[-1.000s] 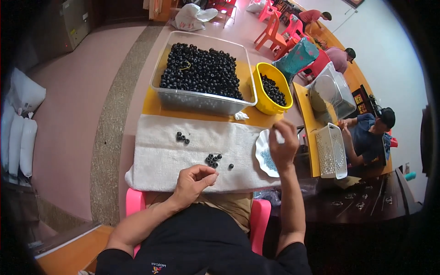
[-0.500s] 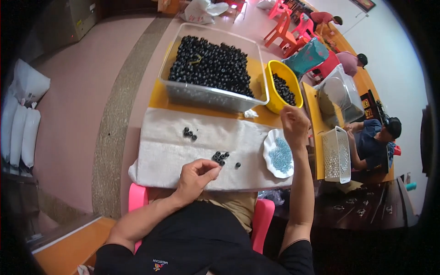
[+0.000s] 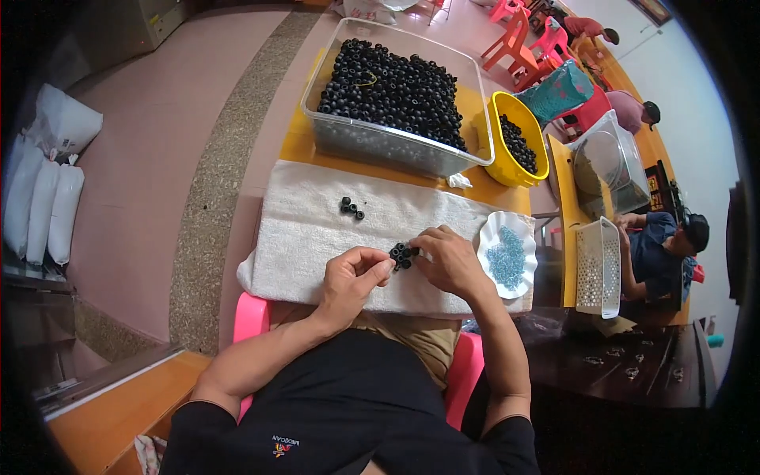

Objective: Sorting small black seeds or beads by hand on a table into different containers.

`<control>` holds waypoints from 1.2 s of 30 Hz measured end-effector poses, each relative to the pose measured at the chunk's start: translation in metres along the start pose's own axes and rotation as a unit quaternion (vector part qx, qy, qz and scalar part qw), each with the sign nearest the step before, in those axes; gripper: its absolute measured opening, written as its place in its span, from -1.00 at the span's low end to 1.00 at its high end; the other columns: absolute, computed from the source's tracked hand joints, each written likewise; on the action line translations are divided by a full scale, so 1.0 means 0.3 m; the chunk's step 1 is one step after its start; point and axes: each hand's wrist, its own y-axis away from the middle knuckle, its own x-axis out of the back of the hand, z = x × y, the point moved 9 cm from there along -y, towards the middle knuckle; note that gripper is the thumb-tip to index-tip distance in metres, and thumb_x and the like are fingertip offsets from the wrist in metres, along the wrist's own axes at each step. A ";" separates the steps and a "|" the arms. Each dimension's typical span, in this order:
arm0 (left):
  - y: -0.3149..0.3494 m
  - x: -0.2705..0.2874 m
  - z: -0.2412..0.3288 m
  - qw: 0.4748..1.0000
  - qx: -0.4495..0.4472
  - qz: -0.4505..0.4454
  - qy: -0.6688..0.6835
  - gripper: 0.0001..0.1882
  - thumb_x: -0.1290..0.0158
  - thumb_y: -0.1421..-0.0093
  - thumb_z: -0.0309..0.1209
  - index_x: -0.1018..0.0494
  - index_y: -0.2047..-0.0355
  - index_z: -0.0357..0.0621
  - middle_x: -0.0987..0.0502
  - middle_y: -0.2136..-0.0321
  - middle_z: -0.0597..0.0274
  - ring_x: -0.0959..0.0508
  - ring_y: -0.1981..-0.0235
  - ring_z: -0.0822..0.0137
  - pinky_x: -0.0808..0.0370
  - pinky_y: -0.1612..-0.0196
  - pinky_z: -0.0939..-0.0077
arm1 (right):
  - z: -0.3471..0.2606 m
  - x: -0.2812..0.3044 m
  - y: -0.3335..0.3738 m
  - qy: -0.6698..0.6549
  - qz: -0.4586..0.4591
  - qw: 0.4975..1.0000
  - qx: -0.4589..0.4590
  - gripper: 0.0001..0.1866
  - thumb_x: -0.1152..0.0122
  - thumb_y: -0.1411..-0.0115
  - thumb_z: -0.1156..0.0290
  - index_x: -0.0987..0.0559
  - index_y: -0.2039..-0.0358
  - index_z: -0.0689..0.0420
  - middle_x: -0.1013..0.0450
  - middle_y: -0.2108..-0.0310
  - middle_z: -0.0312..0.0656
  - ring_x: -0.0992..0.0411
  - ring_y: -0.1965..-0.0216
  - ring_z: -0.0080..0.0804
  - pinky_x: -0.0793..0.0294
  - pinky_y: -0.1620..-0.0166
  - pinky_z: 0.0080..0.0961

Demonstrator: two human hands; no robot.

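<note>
On a white towel [image 3: 305,245], several small black ring-shaped parts [image 3: 402,255] lie in a tight cluster between my hands. My left hand [image 3: 348,286] has thumb and forefinger pinched together at the cluster's left edge; what sits between them is too small to make out. From the right, my right hand [image 3: 453,263] reaches in with its fingers bent together, their tips against the cluster's right side. Those fingertips hide whatever they may grip. Farther off lies a smaller group of the same black parts [image 3: 351,209]. A white scalloped dish [image 3: 530,244] of pale blue beads [image 3: 505,261] stands right of my right hand.
Behind the towel stands a clear plastic bin [image 3: 380,146] heaped with black parts. Beside it is a yellow tub [image 3: 495,168] holding more. A crumpled white tissue [image 3: 459,181] lies before them. At right, a person [image 3: 661,245] works near a white perforated basket [image 3: 598,273].
My right hand has come down and left from beside the yellow tub to the black cluster. My left hand stays pinched near it. The whole view has shifted slightly.
</note>
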 end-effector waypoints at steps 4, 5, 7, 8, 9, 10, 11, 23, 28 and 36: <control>0.001 0.003 0.003 1.000 0.002 0.001 0.000 -0.84 -0.14 -0.25 -0.46 -0.52 0.21 -0.30 -0.60 0.33 0.23 -0.53 0.38 0.52 -0.52 0.24 0.61 | -0.002 -0.013 -0.004 0.025 -0.006 1.000 -0.005 -0.79 -0.26 0.00 0.44 -0.63 0.29 0.12 -0.54 0.27 -0.18 -0.48 0.17 -0.18 -0.52 0.11 -0.31; 0.000 0.003 0.007 1.000 0.001 0.002 0.000 -0.84 -0.14 -0.25 -0.46 -0.52 0.21 -0.30 -0.60 0.33 0.23 -0.53 0.38 0.52 -0.52 0.24 0.61 | 0.001 -0.015 -0.006 0.030 -0.003 1.000 -0.006 -0.79 -0.26 0.00 0.45 -0.62 0.29 0.12 -0.54 0.27 -0.18 -0.49 0.17 -0.18 -0.52 0.11 -0.32; -0.001 0.001 0.008 1.000 0.006 0.004 -0.002 -0.84 -0.14 -0.24 -0.46 -0.52 0.21 -0.30 -0.60 0.34 0.23 -0.53 0.38 0.52 -0.51 0.24 0.62 | 0.021 -0.011 0.004 0.009 0.025 1.000 -0.013 -0.80 -0.26 -0.01 0.46 -0.62 0.29 0.12 -0.54 0.28 -0.16 -0.49 0.18 -0.17 -0.52 0.11 -0.32; -0.003 0.002 0.006 1.000 0.006 0.005 -0.001 -0.84 -0.14 -0.24 -0.46 -0.52 0.21 -0.30 -0.60 0.34 0.23 -0.53 0.38 0.52 -0.51 0.24 0.62 | 0.033 0.001 0.011 -0.014 0.053 0.998 -0.020 -0.80 -0.26 -0.02 0.46 -0.62 0.29 0.12 -0.53 0.29 -0.14 -0.50 0.18 -0.16 -0.52 0.11 -0.32; -0.006 0.002 0.004 1.000 0.004 0.002 -0.001 -0.84 -0.14 -0.25 -0.46 -0.52 0.21 -0.29 -0.60 0.34 0.24 -0.53 0.38 0.52 -0.51 0.25 0.62 | 0.036 0.000 0.016 -0.013 0.052 0.998 -0.019 -0.80 -0.26 -0.02 0.46 -0.62 0.29 0.12 -0.53 0.29 -0.14 -0.50 0.18 -0.16 -0.52 0.11 -0.32; -0.008 0.000 0.003 1.000 0.003 -0.001 -0.001 -0.84 -0.14 -0.25 -0.47 -0.52 0.21 -0.29 -0.60 0.35 0.24 -0.53 0.38 0.52 -0.51 0.25 0.62 | 0.038 0.016 0.023 -0.050 0.081 0.995 -0.016 -0.79 -0.25 -0.03 0.52 -0.61 0.26 0.16 -0.53 0.29 -0.12 -0.50 0.20 -0.14 -0.50 0.13 -0.31; -0.009 0.002 0.002 1.000 0.003 0.001 -0.001 -0.84 -0.14 -0.25 -0.47 -0.52 0.21 -0.29 -0.60 0.35 0.24 -0.53 0.38 0.52 -0.51 0.25 0.62 | 0.040 0.031 0.030 -0.087 0.109 0.990 -0.012 -0.77 -0.24 -0.04 0.58 -0.59 0.23 0.20 -0.52 0.30 -0.09 -0.50 0.22 -0.11 -0.49 0.15 -0.29; -0.013 0.003 0.000 1.000 0.003 0.001 -0.007 -0.85 -0.13 -0.25 -0.48 -0.52 0.21 -0.30 -0.59 0.37 0.24 -0.53 0.40 0.53 -0.51 0.27 0.64 | 0.007 0.008 0.044 0.011 0.032 0.999 -0.028 -0.79 -0.25 -0.09 0.45 -0.61 0.22 0.12 -0.50 0.19 -0.13 -0.46 0.12 -0.17 -0.49 0.07 -0.30; -0.014 0.013 -0.004 1.000 0.008 0.011 0.002 -0.85 -0.12 -0.25 -0.48 -0.52 0.22 -0.30 -0.60 0.36 0.22 -0.54 0.41 0.52 -0.53 0.27 0.63 | -0.033 0.003 0.027 0.006 0.060 0.998 0.001 -0.71 -0.32 0.01 0.48 -0.61 0.21 0.10 -0.50 0.19 -0.19 -0.45 0.12 -0.17 -0.46 0.07 -0.32; -0.021 0.025 0.003 1.000 0.006 0.025 0.015 -0.85 -0.12 -0.25 -0.49 -0.51 0.21 -0.30 -0.61 0.34 0.20 -0.54 0.41 0.51 -0.54 0.27 0.61 | -0.035 0.006 0.037 0.000 0.129 0.992 0.012 -0.73 -0.33 0.04 0.53 -0.62 0.26 0.07 -0.51 0.22 -0.21 -0.45 0.18 -0.17 -0.48 0.13 -0.32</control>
